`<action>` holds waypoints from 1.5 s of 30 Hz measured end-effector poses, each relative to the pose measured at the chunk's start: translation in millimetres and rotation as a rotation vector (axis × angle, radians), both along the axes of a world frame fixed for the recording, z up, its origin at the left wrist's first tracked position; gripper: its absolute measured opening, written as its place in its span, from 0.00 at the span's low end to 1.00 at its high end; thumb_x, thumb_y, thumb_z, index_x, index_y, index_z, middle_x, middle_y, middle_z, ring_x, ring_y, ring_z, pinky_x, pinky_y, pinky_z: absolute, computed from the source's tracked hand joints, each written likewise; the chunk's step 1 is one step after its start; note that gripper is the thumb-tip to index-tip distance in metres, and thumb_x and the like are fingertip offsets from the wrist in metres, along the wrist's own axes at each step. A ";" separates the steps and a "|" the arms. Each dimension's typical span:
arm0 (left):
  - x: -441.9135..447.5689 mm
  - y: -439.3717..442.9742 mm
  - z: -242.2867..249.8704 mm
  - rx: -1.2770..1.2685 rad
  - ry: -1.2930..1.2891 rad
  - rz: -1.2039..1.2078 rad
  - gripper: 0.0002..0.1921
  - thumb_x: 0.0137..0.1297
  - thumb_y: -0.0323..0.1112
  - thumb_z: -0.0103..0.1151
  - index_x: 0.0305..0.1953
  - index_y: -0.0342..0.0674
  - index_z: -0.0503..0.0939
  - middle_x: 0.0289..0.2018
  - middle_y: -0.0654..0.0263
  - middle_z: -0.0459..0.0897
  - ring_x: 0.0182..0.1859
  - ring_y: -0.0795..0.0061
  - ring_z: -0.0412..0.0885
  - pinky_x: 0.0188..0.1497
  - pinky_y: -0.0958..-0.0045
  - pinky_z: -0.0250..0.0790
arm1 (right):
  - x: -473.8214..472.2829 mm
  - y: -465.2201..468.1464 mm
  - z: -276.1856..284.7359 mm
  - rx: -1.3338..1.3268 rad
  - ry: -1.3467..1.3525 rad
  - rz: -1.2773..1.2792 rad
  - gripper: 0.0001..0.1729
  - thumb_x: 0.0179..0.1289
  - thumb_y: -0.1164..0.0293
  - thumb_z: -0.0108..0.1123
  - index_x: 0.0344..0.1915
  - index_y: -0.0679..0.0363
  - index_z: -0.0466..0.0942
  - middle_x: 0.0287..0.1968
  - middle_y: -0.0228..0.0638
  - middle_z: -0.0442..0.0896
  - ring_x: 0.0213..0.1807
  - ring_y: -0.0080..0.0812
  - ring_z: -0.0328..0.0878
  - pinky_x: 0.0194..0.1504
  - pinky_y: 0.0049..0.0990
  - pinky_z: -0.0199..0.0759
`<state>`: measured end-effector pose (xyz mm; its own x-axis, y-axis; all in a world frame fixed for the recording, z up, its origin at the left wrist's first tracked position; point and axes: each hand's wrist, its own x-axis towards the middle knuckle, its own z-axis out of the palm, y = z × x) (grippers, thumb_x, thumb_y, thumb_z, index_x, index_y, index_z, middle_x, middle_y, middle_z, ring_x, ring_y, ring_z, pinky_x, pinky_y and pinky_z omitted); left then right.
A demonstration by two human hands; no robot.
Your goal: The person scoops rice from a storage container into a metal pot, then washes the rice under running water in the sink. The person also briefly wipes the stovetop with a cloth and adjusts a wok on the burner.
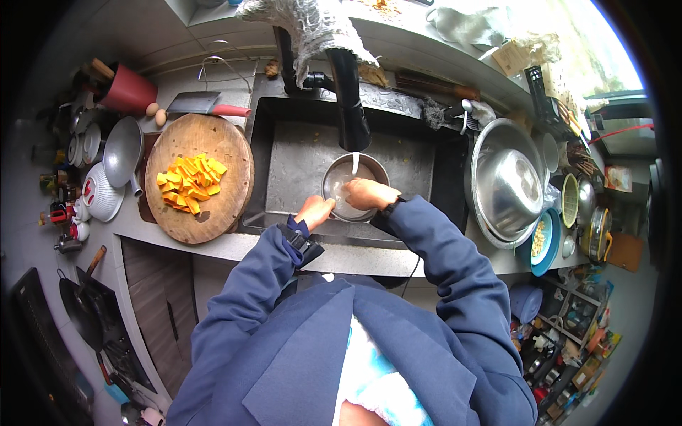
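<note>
A round metal pot [382,171] stands in the dark sink [298,175] under the black faucet [351,122], and a stream of water runs into it. My left hand [315,212] grips the pot at its near left rim, fingers closed. Over the pot's opening is my right hand [367,194], its fingers bent down near the water; whether it holds anything is hidden. Left of the sink, cut orange pieces, seemingly pumpkin [189,183], lie on a round wooden cutting board [224,144]. Behind the board rests a cleaver [194,102] with a red handle.
Two eggs [156,114] and a red utensil holder [128,89] are at the back left, near a metal ladle or small pan [123,152]. Large metal bowls [509,186] stand right of the sink, beside a blue basin [554,250] with pale pieces.
</note>
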<state>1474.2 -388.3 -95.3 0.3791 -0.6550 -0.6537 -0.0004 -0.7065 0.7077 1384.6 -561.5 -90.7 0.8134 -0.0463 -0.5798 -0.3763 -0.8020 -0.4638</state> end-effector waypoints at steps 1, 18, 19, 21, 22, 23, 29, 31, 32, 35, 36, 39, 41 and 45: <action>-0.1 0.7 1.2 -0.001 0.011 0.008 0.26 0.57 0.49 0.50 0.24 0.22 0.76 0.19 0.50 0.75 0.27 0.59 0.75 0.33 0.57 0.64 | -3.0 -4.7 7.2 0.004 -0.072 0.022 0.17 0.61 0.66 0.56 0.43 0.66 0.83 0.42 0.53 0.85 0.47 0.53 0.82 0.54 0.42 0.75; 16.3 17.8 0.7 0.027 -0.039 0.049 0.27 0.58 0.49 0.49 0.27 0.21 0.76 0.23 0.38 0.76 0.32 0.48 0.79 0.38 0.53 0.66 | 94.9 -91.7 90.0 0.867 -0.482 -0.639 0.22 0.69 0.65 0.60 0.59 0.62 0.74 0.52 0.29 0.81 0.54 0.20 0.74 0.58 0.24 0.67; 15.9 19.8 -1.0 0.014 -0.045 0.085 0.27 0.57 0.49 0.51 0.24 0.21 0.74 0.19 0.44 0.73 0.28 0.56 0.75 0.34 0.55 0.64 | 101.0 -91.2 87.4 0.864 -0.432 -0.683 0.25 0.68 0.68 0.60 0.63 0.61 0.73 0.53 0.29 0.82 0.55 0.20 0.74 0.58 0.23 0.67; 15.4 22.6 -5.5 0.001 -0.031 0.137 0.27 0.56 0.48 0.53 0.21 0.21 0.72 0.16 0.51 0.70 0.24 0.64 0.72 0.30 0.57 0.62 | 100.2 -88.3 81.2 0.909 -0.512 -0.534 0.21 0.69 0.66 0.59 0.59 0.62 0.76 0.52 0.29 0.82 0.53 0.19 0.75 0.56 0.23 0.69; 15.3 24.0 -7.6 0.002 -0.011 0.155 0.27 0.56 0.48 0.53 0.21 0.21 0.72 0.16 0.52 0.71 0.24 0.64 0.72 0.31 0.57 0.62 | 97.6 -86.9 78.1 0.891 -0.511 -0.519 0.20 0.69 0.65 0.59 0.57 0.62 0.77 0.52 0.29 0.82 0.52 0.18 0.76 0.56 0.23 0.69; 14.8 25.5 -9.2 0.030 0.017 0.177 0.27 0.56 0.48 0.53 0.21 0.21 0.72 0.16 0.53 0.71 0.24 0.64 0.72 0.31 0.57 0.62 | 89.2 -84.4 75.0 0.881 -0.523 -0.480 0.18 0.69 0.64 0.60 0.54 0.62 0.78 0.50 0.29 0.83 0.50 0.18 0.77 0.54 0.23 0.70; 17.9 31.7 -5.5 0.065 -0.042 0.132 0.26 0.56 0.47 0.53 0.21 0.22 0.73 0.16 0.55 0.71 0.24 0.66 0.72 0.30 0.58 0.62 | 25.4 -64.7 58.6 -0.002 -0.231 -0.508 0.33 0.58 0.44 0.64 0.35 0.69 0.82 0.31 0.49 0.85 0.36 0.41 0.85 0.41 0.36 0.76; 20.0 30.8 -0.7 0.082 -0.060 0.079 0.27 0.57 0.48 0.51 0.27 0.20 0.76 0.22 0.41 0.76 0.32 0.52 0.80 0.37 0.54 0.67 | 1.9 -60.1 50.3 -0.040 0.027 -0.435 0.41 0.54 0.35 0.61 0.29 0.69 0.83 0.29 0.54 0.85 0.36 0.49 0.85 0.40 0.40 0.76; 20.8 29.4 2.0 0.115 -0.073 0.058 0.28 0.58 0.49 0.49 0.29 0.18 0.77 0.25 0.34 0.78 0.36 0.45 0.83 0.40 0.52 0.70 | -7.1 -57.7 44.1 0.026 0.112 -0.382 0.43 0.55 0.32 0.59 0.27 0.70 0.84 0.27 0.53 0.85 0.32 0.46 0.85 0.37 0.40 0.76; 22.7 25.2 9.9 0.118 -0.091 0.018 0.28 0.57 0.48 0.49 0.30 0.18 0.77 0.25 0.35 0.78 0.36 0.47 0.84 0.40 0.52 0.70 | -25.1 -44.3 20.9 0.242 0.296 -0.449 0.45 0.56 0.31 0.58 0.27 0.71 0.83 0.24 0.51 0.84 0.26 0.41 0.83 0.34 0.40 0.75; 23.7 23.8 12.1 0.106 -0.100 -0.010 0.27 0.57 0.48 0.49 0.30 0.18 0.77 0.25 0.35 0.79 0.36 0.47 0.84 0.40 0.52 0.70 | -28.8 -39.6 14.3 0.280 0.255 -0.482 0.40 0.60 0.39 0.59 0.28 0.74 0.82 0.27 0.56 0.84 0.31 0.47 0.85 0.38 0.43 0.75; 24.4 22.2 16.8 0.108 -0.090 -0.063 0.27 0.57 0.48 0.50 0.30 0.19 0.78 0.25 0.37 0.79 0.35 0.49 0.84 0.39 0.54 0.70 | -37.1 -30.1 6.3 0.125 -0.022 -0.530 0.32 0.62 0.51 0.57 0.31 0.76 0.81 0.34 0.62 0.84 0.40 0.56 0.84 0.44 0.45 0.75; 22.3 22.2 17.4 0.107 -0.068 -0.068 0.28 0.58 0.49 0.50 0.30 0.20 0.78 0.25 0.38 0.80 0.34 0.51 0.83 0.39 0.55 0.70 | -41.1 -26.4 10.8 0.043 0.002 -0.586 0.26 0.61 0.58 0.53 0.36 0.75 0.81 0.40 0.64 0.83 0.46 0.61 0.82 0.50 0.47 0.75; 13.6 22.0 14.9 -0.019 0.108 -0.010 0.30 0.62 0.55 0.51 0.33 0.24 0.80 0.30 0.48 0.81 0.36 0.61 0.80 0.41 0.60 0.68 | -49.6 -25.5 31.0 -0.116 0.026 -0.605 0.24 0.61 0.60 0.52 0.37 0.74 0.82 0.38 0.63 0.83 0.44 0.60 0.82 0.49 0.48 0.75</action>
